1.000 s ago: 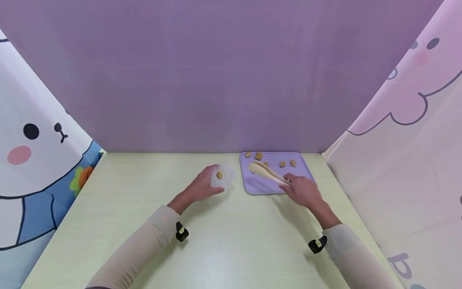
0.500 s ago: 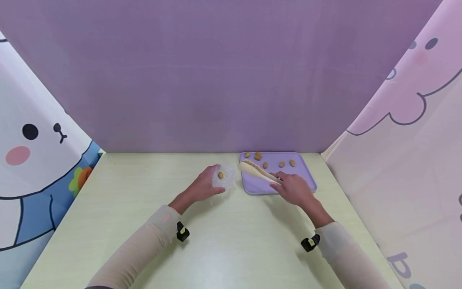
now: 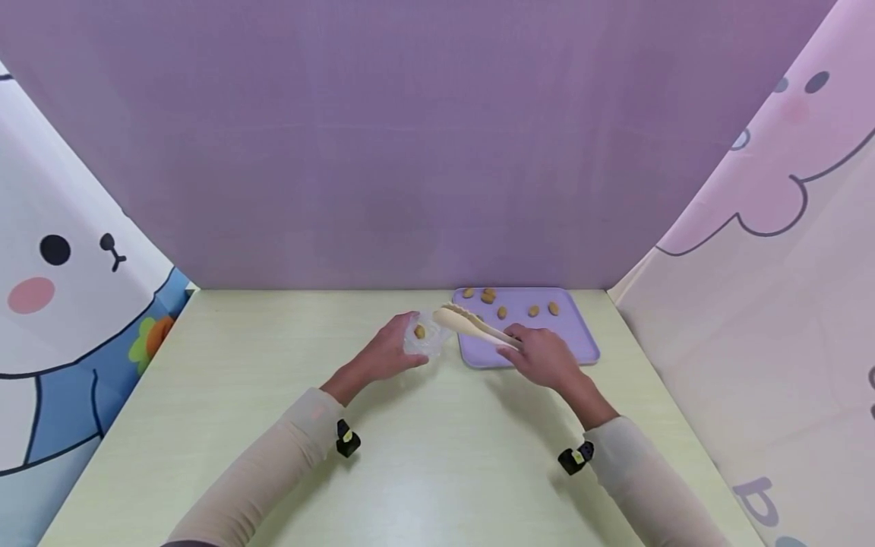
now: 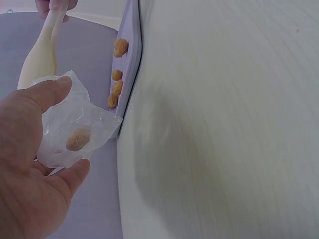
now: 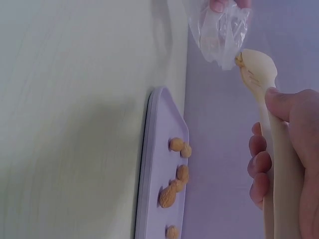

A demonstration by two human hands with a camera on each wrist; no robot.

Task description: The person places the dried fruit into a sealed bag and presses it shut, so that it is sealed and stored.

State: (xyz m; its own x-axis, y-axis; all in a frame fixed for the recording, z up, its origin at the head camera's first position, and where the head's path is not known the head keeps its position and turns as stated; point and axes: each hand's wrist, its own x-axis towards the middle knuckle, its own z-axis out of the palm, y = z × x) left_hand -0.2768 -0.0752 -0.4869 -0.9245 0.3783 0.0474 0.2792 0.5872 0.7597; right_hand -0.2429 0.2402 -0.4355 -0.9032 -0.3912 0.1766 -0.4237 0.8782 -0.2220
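My left hand (image 3: 380,354) holds a clear plastic bag (image 4: 102,122) by its sides, thumb and fingers spread around it. One brown walnut (image 4: 78,139) shows through the film. In my right hand (image 3: 547,358) is a pair of cream tongs (image 3: 468,325), gripped around the handles. Their scalloped tips are brought together, and in the right wrist view a bit of walnut (image 5: 239,60) peeks out between them. The tongs' head is right at the bag's opening, overlapping its edge in the head view.
A shallow lilac tray (image 3: 577,338) lies at the back right, under and behind the right hand. Several walnuts (image 3: 533,311) are scattered on it. A purple backdrop (image 3: 396,190) rises behind the table, with printed cloths on both sides.
My right hand and the tongs have moved left, from over the tray to the bag. My left hand with the bag has stayed nearly in place.
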